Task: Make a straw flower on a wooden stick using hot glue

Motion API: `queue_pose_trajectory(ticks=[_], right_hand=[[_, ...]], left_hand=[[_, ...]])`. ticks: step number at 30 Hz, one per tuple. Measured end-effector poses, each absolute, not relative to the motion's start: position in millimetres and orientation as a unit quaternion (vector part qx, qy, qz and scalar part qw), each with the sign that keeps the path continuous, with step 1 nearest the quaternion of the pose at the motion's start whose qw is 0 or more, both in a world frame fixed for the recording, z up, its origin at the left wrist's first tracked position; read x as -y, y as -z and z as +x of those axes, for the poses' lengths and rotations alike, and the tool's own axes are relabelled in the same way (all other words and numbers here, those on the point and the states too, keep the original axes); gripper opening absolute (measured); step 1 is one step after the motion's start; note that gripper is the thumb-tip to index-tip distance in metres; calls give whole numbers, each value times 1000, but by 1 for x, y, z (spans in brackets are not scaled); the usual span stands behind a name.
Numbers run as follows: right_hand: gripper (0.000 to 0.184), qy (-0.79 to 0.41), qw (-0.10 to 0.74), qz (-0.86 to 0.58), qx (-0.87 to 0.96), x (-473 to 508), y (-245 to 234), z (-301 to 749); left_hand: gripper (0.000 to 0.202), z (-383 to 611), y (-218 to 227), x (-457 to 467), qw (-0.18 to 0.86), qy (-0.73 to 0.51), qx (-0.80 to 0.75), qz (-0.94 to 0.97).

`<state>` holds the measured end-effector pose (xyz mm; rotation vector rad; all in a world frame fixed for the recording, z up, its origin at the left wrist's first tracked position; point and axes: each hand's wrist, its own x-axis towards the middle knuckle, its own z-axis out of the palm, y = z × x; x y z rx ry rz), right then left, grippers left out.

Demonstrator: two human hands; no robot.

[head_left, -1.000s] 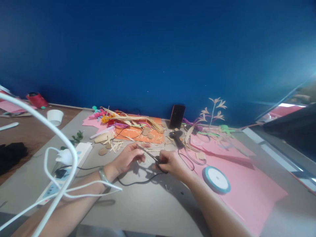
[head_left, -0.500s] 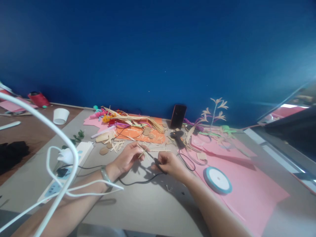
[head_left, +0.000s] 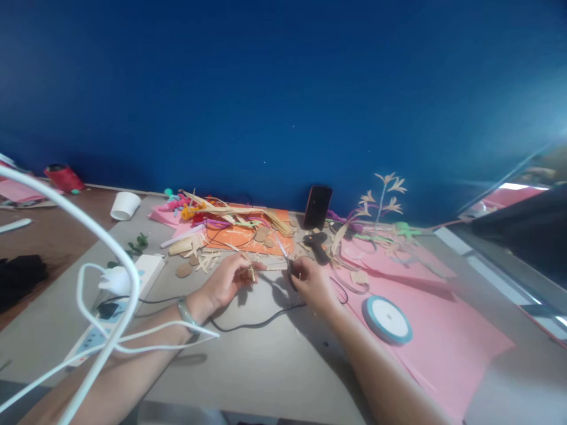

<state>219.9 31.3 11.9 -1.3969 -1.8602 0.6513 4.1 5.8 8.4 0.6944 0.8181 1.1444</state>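
My left hand is closed around thin straw-coloured strips, whose ends stick out past the fingertips. A bangle circles that wrist. My right hand grips scissors by their dark handles. Their blades point up and away to the left, apart from the strips. Whether the blades are parted is hard to tell. Just beyond the right hand lies a dark hot glue gun. Pale cut strips and an orange sheet strewn with bits lie beyond the left hand.
A phone leans on the blue wall. Straw-coloured flowers stand behind pink paper, which holds a ribbon spool. On the left are a power strip, a looping white cable and a white cup.
My right hand has drawn the scissors away from the strips and turned the blades more upright. The left hand keeps its hold on the strips. The white cup has shifted right and tilted.
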Motion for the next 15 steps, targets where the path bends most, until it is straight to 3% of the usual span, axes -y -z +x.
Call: queue_pose_trajectory(ticks=[3,7,10,15], right_hand=[[33,-400,428,-514,627,-31,-11,215],[43,-520,434,-463,572,-16,-12,198],[43,-504,425,-458,597,-3,-11,187],[33,-380,414,-499,660,5,-10,182]], left_hand=[[13,6,-8,-5,692,-516,-369,345],[19,11,-4,-1,669,-484,-375,421],[26,15,-1,2,667,-458,-389,441],[30,17,2,2,665,-454,-416,422]])
